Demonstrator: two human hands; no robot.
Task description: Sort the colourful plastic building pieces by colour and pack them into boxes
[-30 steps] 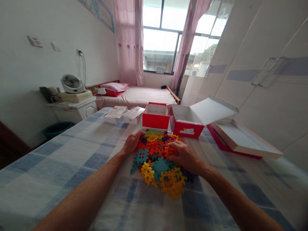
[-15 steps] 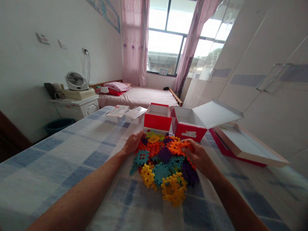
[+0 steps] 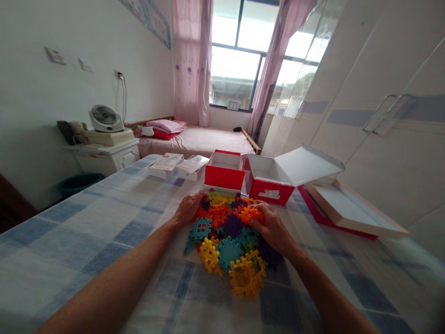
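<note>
Blocks [image 3: 227, 236], a bright heap of them, sit right in front of you on the checked cloth [image 3: 139, 232], between your two hands! Your right hand [image 3: 276, 229] is in on the right side, fingers over the top, thumb underneath, and they're pinching an orange piece [image 3: 248, 214]. Over on the other flank, your left hand [image 3: 189, 207] presses up against the heap's far left edge, knuckles up, fingers curled; whether they grip anything, I can't tell from up here. Just below it lies a teal frame [image 3: 201, 228] with a little window. Mid-heap you've got a purple plate [image 3: 232, 225], then a teal plate [image 3: 230, 253] nearer you, and out front, closest of all, a yellow cluster [image 3: 247, 278] spilling onto the cloth. Behind the heap, a red box [image 3: 224, 178] stands open at the top, and right beside it a second box [image 3: 271, 191], its lid [image 3: 309, 164] flung out to the right. Further left, two white cartons [image 3: 166, 166] sit near each other; far right, a pale tray [image 3: 358, 208].
</note>
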